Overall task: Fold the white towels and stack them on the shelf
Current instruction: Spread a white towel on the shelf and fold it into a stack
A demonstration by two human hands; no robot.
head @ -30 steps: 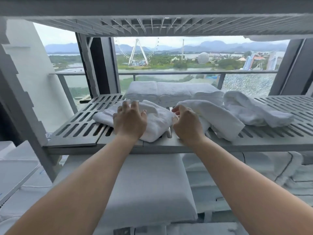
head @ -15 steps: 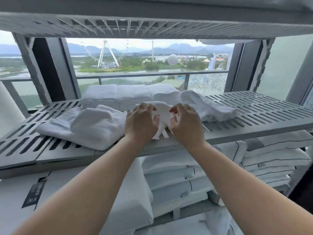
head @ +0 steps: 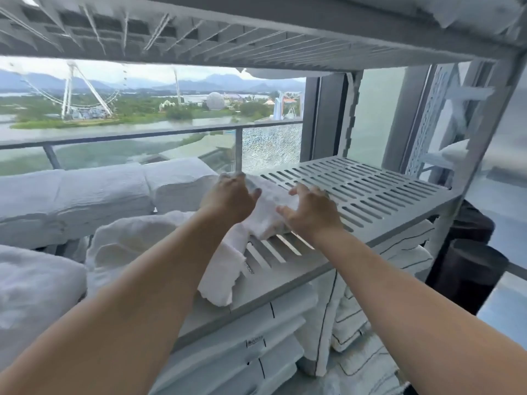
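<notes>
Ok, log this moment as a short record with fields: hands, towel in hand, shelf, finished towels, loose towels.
left hand: gripping the far end of the small white towel
right hand: fingers spread against the towel's right side
towel in hand: bunched, unfolded, on the slatted shelf
shelf: bare to the right of the hands
finished towels: folded row at the back left
loose towels: crumpled towel at the front left
</notes>
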